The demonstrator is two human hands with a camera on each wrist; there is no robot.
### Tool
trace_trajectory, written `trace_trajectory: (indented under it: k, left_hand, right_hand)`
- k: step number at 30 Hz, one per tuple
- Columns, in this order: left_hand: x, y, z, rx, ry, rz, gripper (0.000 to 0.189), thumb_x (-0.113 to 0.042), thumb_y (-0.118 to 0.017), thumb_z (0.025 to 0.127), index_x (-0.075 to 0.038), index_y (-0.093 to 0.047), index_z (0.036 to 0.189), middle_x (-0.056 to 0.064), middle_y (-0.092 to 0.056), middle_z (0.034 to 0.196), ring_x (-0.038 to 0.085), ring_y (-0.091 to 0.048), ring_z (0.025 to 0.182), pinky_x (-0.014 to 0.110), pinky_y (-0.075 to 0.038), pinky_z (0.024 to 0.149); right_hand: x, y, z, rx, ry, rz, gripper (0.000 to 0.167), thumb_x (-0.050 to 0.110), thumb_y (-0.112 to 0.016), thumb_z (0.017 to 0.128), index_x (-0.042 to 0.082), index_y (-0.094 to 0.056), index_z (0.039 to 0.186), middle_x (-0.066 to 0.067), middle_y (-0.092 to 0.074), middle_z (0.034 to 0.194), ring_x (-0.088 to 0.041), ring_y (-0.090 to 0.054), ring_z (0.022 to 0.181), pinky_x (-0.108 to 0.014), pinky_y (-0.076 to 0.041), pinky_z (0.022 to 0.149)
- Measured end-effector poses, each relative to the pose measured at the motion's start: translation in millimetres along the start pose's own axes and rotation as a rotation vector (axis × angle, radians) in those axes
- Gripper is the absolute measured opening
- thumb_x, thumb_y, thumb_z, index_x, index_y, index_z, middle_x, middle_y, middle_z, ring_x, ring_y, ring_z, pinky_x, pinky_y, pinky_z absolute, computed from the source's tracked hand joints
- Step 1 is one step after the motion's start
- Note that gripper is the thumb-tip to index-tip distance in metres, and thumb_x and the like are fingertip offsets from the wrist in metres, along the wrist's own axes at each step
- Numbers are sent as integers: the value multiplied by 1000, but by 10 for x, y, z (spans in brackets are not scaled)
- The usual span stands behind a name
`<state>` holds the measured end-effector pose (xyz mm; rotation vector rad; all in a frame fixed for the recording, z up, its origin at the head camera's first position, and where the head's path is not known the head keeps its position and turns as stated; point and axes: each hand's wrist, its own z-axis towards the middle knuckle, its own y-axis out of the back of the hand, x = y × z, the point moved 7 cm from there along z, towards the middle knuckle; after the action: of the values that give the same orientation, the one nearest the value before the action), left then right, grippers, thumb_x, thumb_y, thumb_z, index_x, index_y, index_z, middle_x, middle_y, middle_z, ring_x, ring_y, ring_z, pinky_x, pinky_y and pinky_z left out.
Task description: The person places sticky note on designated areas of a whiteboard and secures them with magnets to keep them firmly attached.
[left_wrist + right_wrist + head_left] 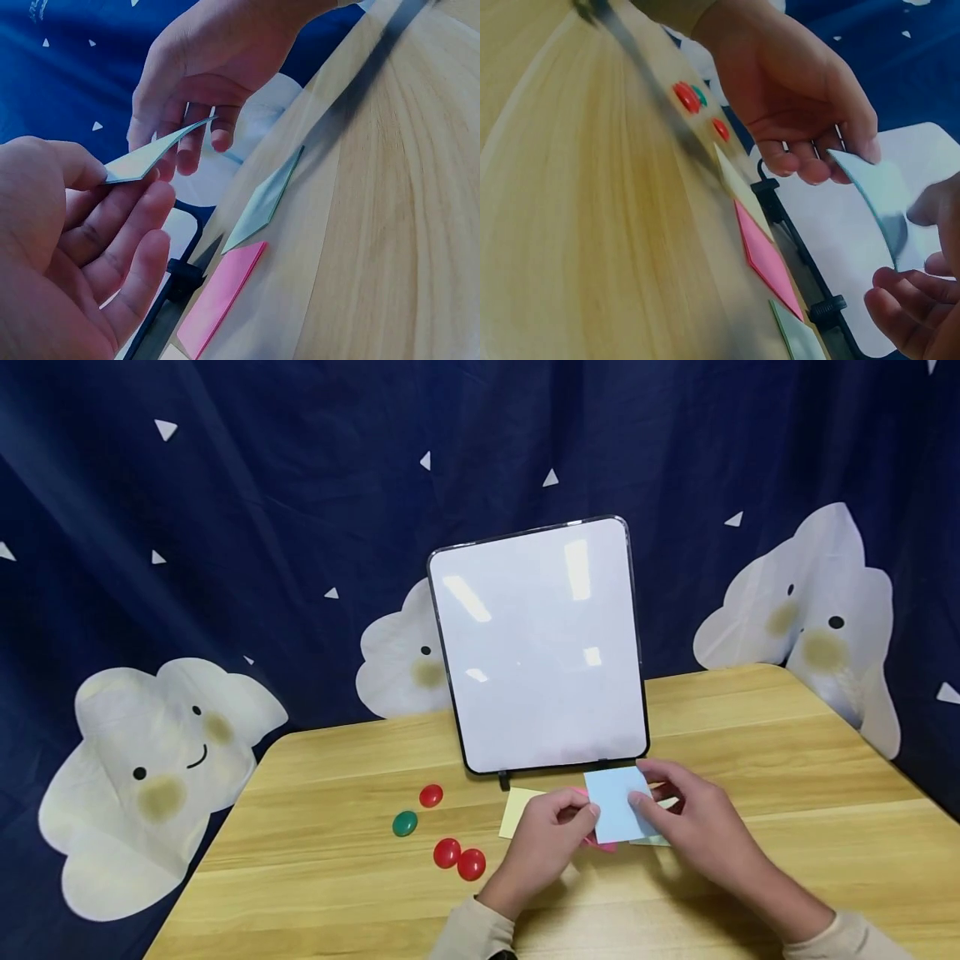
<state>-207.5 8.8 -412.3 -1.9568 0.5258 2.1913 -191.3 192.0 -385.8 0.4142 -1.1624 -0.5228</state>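
A light blue pad of sticky notes (617,806) is held up over the table in front of the whiteboard (540,643). My left hand (551,835) pinches its left edge between thumb and fingers. At the opposite edge my right hand (697,818) grips it, thumb on the face and fingers behind. The pad bows slightly in the right wrist view. Below it on the table lie a yellow sticky-note pad (516,812), a pink pad (223,296) and a pale green pad (264,201), in a row along the board's foot.
Left of the hands lie round magnets: a green one (405,823), a red one (431,795) behind it and two red ones (447,852) nearer. The board stands on small black feet (504,780). A dark blue curtain (300,485) with clouds hangs behind the wooden table (315,877).
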Motion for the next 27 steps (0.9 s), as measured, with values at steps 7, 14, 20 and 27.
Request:
trace_trajectory:
  k: [7, 14, 20, 27]
  left_hand:
    - [15, 13, -7, -14, 14, -34, 14, -17, -65, 97, -5, -73, 94, -2, -69, 82, 8, -65, 75, 34, -58, 73]
    - [25, 38, -5, -53, 25, -31, 15, -21, -68, 96, -8, -74, 93, -3, -67, 79, 7, -61, 72, 30, -57, 70]
    - [25, 57, -5, -75, 8, -23, 17, -23, -67, 97, -9, -74, 93, -3, -64, 77, 9, -59, 70, 29, -56, 67]
    - [26, 66, -9, -92, 1, -8, 18, -25, -64, 99, -9, -72, 93, -2, -62, 76, 11, -59, 69, 31, -56, 66]
  right_hand:
    - [118, -101, -47, 74, 104, -96, 75, 36, -81, 85, -2, -51, 142, -13, -62, 124, -20, -58, 91, -28, -52, 68]
    - [188, -108, -87, 45, 166, -199, 73, 38, -83, 83, 4, -55, 141, -8, -61, 123, -20, -57, 95, -35, -50, 73]
    - [164, -66, -55, 70, 131, -179, 53, 39, -75, 90, 8, -63, 132, -5, -65, 120, -16, -59, 88, -32, -52, 71]
    - [71, -15, -11, 96, 81, -193, 35, 44, -72, 92, 20, -72, 116, 6, -69, 105, -9, -61, 79, -26, -51, 63]
